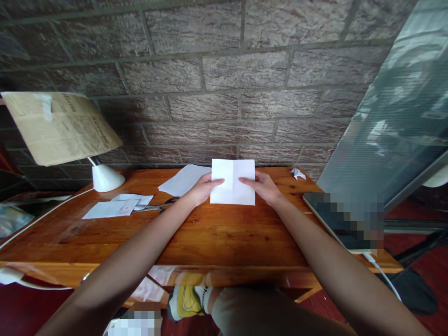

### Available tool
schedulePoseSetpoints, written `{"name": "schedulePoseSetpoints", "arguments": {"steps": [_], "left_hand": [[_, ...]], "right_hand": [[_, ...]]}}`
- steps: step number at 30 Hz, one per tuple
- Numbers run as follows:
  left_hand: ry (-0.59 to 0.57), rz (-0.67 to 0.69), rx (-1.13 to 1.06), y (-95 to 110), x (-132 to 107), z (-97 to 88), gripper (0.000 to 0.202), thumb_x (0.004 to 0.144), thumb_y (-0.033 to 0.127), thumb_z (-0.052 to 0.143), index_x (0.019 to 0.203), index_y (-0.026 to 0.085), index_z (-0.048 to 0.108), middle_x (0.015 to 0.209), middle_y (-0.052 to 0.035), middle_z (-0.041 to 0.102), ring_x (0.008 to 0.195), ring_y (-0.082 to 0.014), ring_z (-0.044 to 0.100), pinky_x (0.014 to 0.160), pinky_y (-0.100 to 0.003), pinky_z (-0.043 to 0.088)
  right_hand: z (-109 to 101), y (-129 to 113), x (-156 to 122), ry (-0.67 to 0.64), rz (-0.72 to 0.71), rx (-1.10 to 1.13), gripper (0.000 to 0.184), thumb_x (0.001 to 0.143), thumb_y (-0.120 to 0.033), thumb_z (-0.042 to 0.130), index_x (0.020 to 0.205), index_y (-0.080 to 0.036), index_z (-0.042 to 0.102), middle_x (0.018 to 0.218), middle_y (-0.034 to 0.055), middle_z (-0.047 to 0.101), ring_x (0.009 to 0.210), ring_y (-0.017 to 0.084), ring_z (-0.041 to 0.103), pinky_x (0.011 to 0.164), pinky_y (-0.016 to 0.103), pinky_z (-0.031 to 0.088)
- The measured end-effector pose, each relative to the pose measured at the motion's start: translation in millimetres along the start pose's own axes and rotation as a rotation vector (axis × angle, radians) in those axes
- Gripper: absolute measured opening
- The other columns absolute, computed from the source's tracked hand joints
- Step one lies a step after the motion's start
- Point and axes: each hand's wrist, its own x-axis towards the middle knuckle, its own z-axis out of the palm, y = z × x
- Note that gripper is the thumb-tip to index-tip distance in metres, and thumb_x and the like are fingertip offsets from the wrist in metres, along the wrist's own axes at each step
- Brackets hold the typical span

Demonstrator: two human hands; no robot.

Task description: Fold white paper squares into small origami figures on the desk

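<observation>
I hold a white sheet of paper (233, 182) with a vertical crease down its middle, raised a little over the far part of a wooden table (210, 233). My left hand (202, 189) grips the sheet's left edge, thumb lying on its front. On the right edge, my right hand (263, 186) pinches it the same way. Both arms stretch forward over the table.
Another white sheet (182, 181) lies behind my left hand. Scissors (159, 205) and paper pieces (114, 206) lie at the left, near a white lamp base (105, 178) with a newspaper-covered shade (58, 126). A small folded paper figure (297, 173) sits far right. A tablet (345, 219) lies at the right edge.
</observation>
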Motion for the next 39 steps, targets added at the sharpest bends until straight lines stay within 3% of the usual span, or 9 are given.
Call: {"name": "schedulePoseSetpoints", "arguments": {"steps": [5, 9, 11, 14, 17, 21, 26, 32, 39], "left_hand": [[-0.027, 0.003, 0.027, 3, -1, 0.7, 0.046, 0.063, 0.031, 0.084, 0.102, 0.011, 0.070, 0.096, -0.0123, 0.075, 0.086, -0.0255, 0.070, 0.087, -0.041, 0.050], [-0.211, -0.010, -0.004, 8, -5, 6.0, 0.052, 0.076, 0.054, 0.070, 0.110, 0.015, 0.069, 0.112, -0.0146, 0.071, 0.107, -0.0293, 0.065, 0.092, -0.042, 0.049], [-0.265, 0.015, 0.068, 7, -6, 9.7, 0.051, 0.076, 0.054, 0.069, 0.111, 0.017, 0.070, 0.116, -0.0139, 0.069, 0.112, -0.0288, 0.062, 0.093, -0.041, 0.049], [-0.138, 0.114, 0.223, 1, -5, 12.1, 0.044, 0.065, 0.039, 0.082, 0.101, 0.017, 0.072, 0.105, -0.0094, 0.072, 0.099, -0.0238, 0.066, 0.086, -0.037, 0.052], [-0.009, 0.151, 0.237, -4, -2, 9.9, 0.042, 0.060, 0.035, 0.085, 0.094, 0.015, 0.071, 0.088, -0.0063, 0.074, 0.083, -0.0194, 0.067, 0.077, -0.034, 0.053], [0.081, 0.178, 0.191, -2, 0, 6.7, 0.048, 0.059, 0.035, 0.085, 0.099, 0.016, 0.067, 0.081, -0.0045, 0.074, 0.075, -0.0177, 0.068, 0.072, -0.032, 0.054], [0.189, 0.227, 0.167, -1, 1, 7.6, 0.056, 0.058, 0.038, 0.085, 0.106, 0.015, 0.065, 0.075, -0.0034, 0.073, 0.074, -0.0181, 0.067, 0.073, -0.033, 0.054], [0.147, 0.244, 0.183, 0, -2, 12.5, 0.045, 0.062, 0.045, 0.081, 0.094, 0.014, 0.072, 0.084, -0.0062, 0.074, 0.080, -0.0201, 0.067, 0.076, -0.033, 0.052], [0.107, 0.275, 0.267, 0, -5, 13.4, 0.035, 0.070, 0.048, 0.075, 0.078, 0.014, 0.071, 0.072, -0.0019, 0.069, 0.067, -0.0155, 0.060, 0.066, -0.027, 0.047]], "right_hand": [[0, 2, -1, 0.020, 0.039, -0.018, 0.037, 0.060, -0.034, 0.084, 0.092, -0.016, 0.075, 0.097, 0.0069, 0.076, 0.081, 0.022, 0.071, 0.081, 0.038, 0.055], [0, 3, -2, 0.048, 0.016, -0.064, 0.037, 0.062, -0.035, 0.083, 0.092, -0.016, 0.075, 0.096, 0.0073, 0.076, 0.082, 0.023, 0.071, 0.083, 0.039, 0.054], [1, 2, -3, -0.007, -0.017, -0.090, 0.037, 0.062, -0.037, 0.082, 0.091, -0.016, 0.075, 0.093, 0.0064, 0.076, 0.082, 0.024, 0.070, 0.084, 0.040, 0.053], [4, 0, -5, -0.108, -0.052, -0.104, 0.037, 0.064, -0.043, 0.080, 0.089, -0.016, 0.076, 0.091, 0.0050, 0.076, 0.084, 0.024, 0.070, 0.085, 0.039, 0.053], [6, -2, -4, -0.067, 0.006, -0.066, 0.041, 0.073, -0.054, 0.071, 0.088, -0.017, 0.075, 0.090, 0.0070, 0.076, 0.082, 0.023, 0.070, 0.079, 0.034, 0.056], [8, -6, -2, 0.015, 0.102, -0.017, 0.052, 0.082, -0.064, 0.057, 0.087, -0.015, 0.072, 0.086, 0.0113, 0.075, 0.073, 0.019, 0.070, 0.065, 0.028, 0.057], [11, -7, -6, -0.072, 0.090, -0.023, 0.053, 0.084, -0.064, 0.054, 0.086, -0.014, 0.071, 0.084, 0.0112, 0.075, 0.070, 0.016, 0.069, 0.063, 0.025, 0.057], [11, -4, -9, -0.203, -0.007, -0.158, 0.042, 0.073, -0.052, 0.073, 0.097, -0.018, 0.074, 0.089, 0.0044, 0.075, 0.075, 0.015, 0.068, 0.067, 0.024, 0.053], [11, -6, -9, -0.280, 0.019, -0.186, 0.039, 0.072, -0.050, 0.073, 0.094, -0.018, 0.075, 0.086, 0.0036, 0.075, 0.075, 0.015, 0.066, 0.066, 0.025, 0.051]]}}
